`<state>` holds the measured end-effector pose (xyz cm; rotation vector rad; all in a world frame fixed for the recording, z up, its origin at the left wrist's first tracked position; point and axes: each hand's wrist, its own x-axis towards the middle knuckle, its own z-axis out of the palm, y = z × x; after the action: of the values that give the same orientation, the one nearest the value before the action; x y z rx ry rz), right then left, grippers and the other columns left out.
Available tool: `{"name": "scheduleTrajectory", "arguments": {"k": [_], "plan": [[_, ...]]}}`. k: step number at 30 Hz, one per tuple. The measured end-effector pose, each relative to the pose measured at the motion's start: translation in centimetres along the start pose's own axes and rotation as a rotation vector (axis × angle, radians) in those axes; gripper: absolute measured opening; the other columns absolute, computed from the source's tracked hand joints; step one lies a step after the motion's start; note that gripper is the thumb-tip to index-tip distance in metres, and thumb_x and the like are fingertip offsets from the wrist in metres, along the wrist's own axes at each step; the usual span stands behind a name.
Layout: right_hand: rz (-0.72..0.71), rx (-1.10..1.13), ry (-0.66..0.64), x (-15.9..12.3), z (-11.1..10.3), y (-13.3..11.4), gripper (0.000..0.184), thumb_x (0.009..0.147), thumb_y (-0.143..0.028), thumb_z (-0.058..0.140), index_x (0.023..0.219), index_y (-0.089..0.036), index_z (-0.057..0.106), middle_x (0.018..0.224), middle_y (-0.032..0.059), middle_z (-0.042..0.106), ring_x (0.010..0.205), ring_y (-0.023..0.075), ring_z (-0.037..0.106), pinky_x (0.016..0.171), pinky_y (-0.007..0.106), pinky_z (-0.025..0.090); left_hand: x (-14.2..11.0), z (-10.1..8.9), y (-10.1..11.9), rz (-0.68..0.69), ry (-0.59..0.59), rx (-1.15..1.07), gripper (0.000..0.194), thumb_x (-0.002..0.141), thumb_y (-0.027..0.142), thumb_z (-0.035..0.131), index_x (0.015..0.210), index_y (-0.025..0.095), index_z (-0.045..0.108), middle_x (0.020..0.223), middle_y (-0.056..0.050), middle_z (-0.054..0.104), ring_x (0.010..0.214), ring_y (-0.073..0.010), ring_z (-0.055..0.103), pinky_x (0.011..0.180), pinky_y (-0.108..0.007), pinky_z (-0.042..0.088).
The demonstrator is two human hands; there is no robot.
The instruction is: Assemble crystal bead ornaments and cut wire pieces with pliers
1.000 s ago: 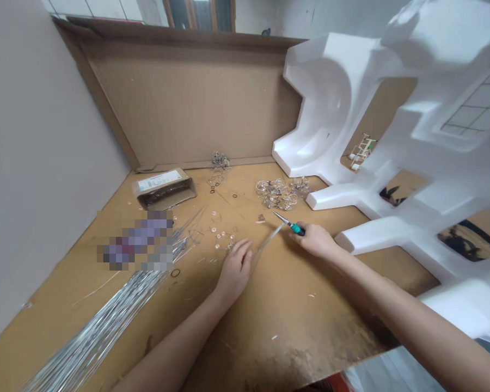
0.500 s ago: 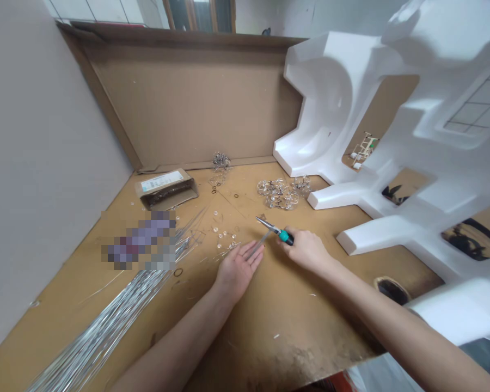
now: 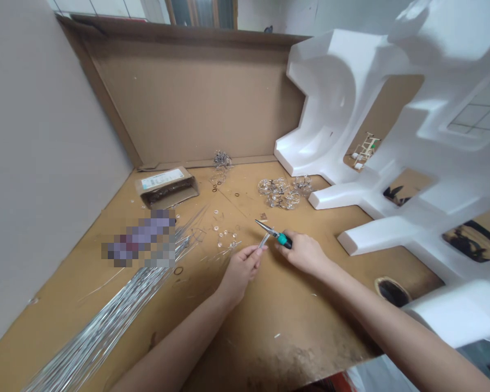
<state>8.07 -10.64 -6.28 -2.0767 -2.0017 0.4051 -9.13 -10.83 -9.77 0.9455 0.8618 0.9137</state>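
My right hand (image 3: pixel 304 253) is wrapped round the green and black handles of long-nose pliers (image 3: pixel 271 231), whose tapered metal jaws point up and left. Closed on the lower part of a thin silvery strip (image 3: pixel 264 240), perhaps a few wires side by side, is my left hand (image 3: pixel 244 265). The strip's upper end reaches up to the pliers; whether it touches them I cannot tell. Small clear beads (image 3: pixel 220 235) lie on the table just beyond my left hand. Bent wire pieces with clear parts (image 3: pixel 281 193) form a pile beyond the pliers.
A long bundle of straight wires (image 3: pixel 106 321) lies at left on the brown table (image 3: pixel 237 332). An open cardboard box (image 3: pixel 169 188) stands behind it, near a pixelated area. White moulded foam (image 3: pixel 367 234) fills the right side. Cardboard (image 3: pixel 196 103) walls the back.
My left hand has gone from lying open, palm up under the strip, to fingers closed round it. My right hand and the pliers have hardly moved.
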Motion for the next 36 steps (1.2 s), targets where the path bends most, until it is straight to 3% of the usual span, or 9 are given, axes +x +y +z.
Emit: {"name": "scheduleTrajectory", "arguments": {"k": [7,10,13,19,26,28,30,34,36], "plan": [[-0.041,0.699,-0.391,-0.1,-1.0,0.6,0.034,0.072,-0.043,0.053,0.087,-0.013,0.057,0.064,0.0018,0.057,0.058,0.0131,0.051,0.056,0.024,0.039,0.0,-0.3,-0.2,0.106,0.054,0.252,0.036,0.075,0.045,0.052,0.089,0.014,0.063,0.048,0.008,0.026,0.043,-0.0056,0.022,0.042,-0.018,0.017],[-0.086,0.527,-0.380,-0.4,-1.4,0.9,0.043,0.069,-0.042,0.058,0.101,-0.014,0.057,0.078,0.0055,0.062,0.068,0.0169,0.055,0.062,0.027,0.040,-0.2,-0.3,-0.5,0.186,0.094,0.396,0.032,0.077,0.042,0.049,0.083,0.014,0.063,0.049,0.007,0.029,0.045,-0.0070,0.025,0.044,-0.019,0.020],[-0.139,0.244,-0.267,-0.6,-1.8,1.2,0.044,0.069,-0.037,0.058,0.109,-0.020,0.054,0.093,0.0061,0.063,0.080,0.0208,0.056,0.068,0.028,0.038,-0.2,-0.5,-0.8,0.266,0.111,0.497,0.028,0.078,0.040,0.048,0.078,0.015,0.061,0.050,0.006,0.032,0.047,-0.0078,0.028,0.046,-0.020,0.022],[0.022,-0.094,-0.067,-0.1,-1.9,2.7,0.038,0.075,-0.037,0.049,0.111,-0.026,0.051,0.096,0.0058,0.062,0.083,0.0229,0.057,0.063,0.028,0.036,-0.1,-0.8,-0.6,0.145,0.095,0.331,0.027,0.080,0.041,0.046,0.083,0.016,0.057,0.047,0.007,0.035,0.042,-0.0068,0.028,0.042,-0.018,0.022],[0.076,-0.275,0.124,0.1,-0.2,4.7,0.043,0.075,-0.044,0.053,0.111,-0.019,0.056,0.104,0.0141,0.058,0.101,0.0301,0.047,0.081,0.039,0.032,-0.6,-0.2,-0.3,0.030,-0.119,0.068,0.025,0.080,0.039,0.048,0.087,0.016,0.055,0.054,0.004,0.050,0.044,-0.0053,0.037,0.042,-0.016,0.026],[0.013,-0.144,0.204,0.0,-0.2,4.5,0.043,0.074,-0.045,0.054,0.108,-0.018,0.059,0.107,0.0137,0.057,0.103,0.0301,0.045,0.084,0.042,0.031,-0.6,-0.1,-0.5,0.000,-0.165,-0.008,0.023,0.080,0.037,0.049,0.086,0.016,0.055,0.053,0.004,0.050,0.043,-0.0049,0.037,0.041,-0.016,0.026],[-0.085,0.158,0.170,-0.3,-0.3,3.6,0.041,0.075,-0.044,0.054,0.105,-0.017,0.060,0.103,0.0115,0.059,0.098,0.0256,0.048,0.084,0.038,0.034,-0.7,0.1,-0.7,-0.012,-0.200,-0.056,0.021,0.081,0.036,0.050,0.085,0.016,0.055,0.052,0.004,0.050,0.043,-0.0049,0.038,0.042,-0.016,0.026],[-0.240,0.857,-0.252,-1.2,-0.6,0.9,0.035,0.076,-0.044,0.055,0.094,-0.015,0.062,0.073,0.0022,0.060,0.064,0.0129,0.052,0.064,0.028,0.042,-1.0,0.6,-1.0,-0.033,-0.269,-0.043,0.021,0.081,0.037,0.049,0.083,0.016,0.055,0.051,0.004,0.051,0.042,-0.0057,0.040,0.042,-0.017,0.029],[-0.279,0.976,-0.308,-1.6,-0.8,0.0,0.030,0.077,-0.043,0.055,0.074,-0.013,0.062,0.061,-0.0005,0.054,0.057,0.0105,0.048,0.060,0.025,0.040,-1.2,0.8,-0.9,-0.010,-0.311,0.040,0.024,0.082,0.038,0.047,0.085,0.017,0.058,0.054,0.002,0.055,0.044,-0.0075,0.044,0.045,-0.019,0.033]]}}
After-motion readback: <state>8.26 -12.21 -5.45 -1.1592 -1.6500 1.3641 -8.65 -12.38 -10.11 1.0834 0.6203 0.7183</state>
